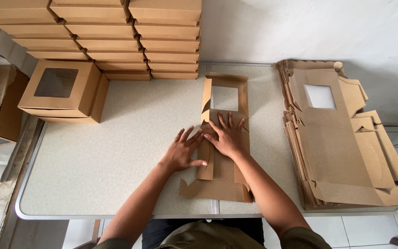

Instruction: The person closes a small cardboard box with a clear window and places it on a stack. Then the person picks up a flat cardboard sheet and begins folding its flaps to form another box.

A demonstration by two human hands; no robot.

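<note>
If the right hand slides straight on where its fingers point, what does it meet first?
Probably the window flap of the flat box it presses; the right hand points up the table, toward the wall beyond.

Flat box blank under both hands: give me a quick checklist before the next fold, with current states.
1. Left hand flat on the box blank: ok.
2. Right hand pressing the middle panel: ok.
3. Window cutout uncovered by either hand: ok.
4. Blank lying fully on the table: ok.
5. Stack of flat blanks within the table edge: not ok, it overhangs on the right.
6. Crease fully set under the palms: cannot tell.
</note>
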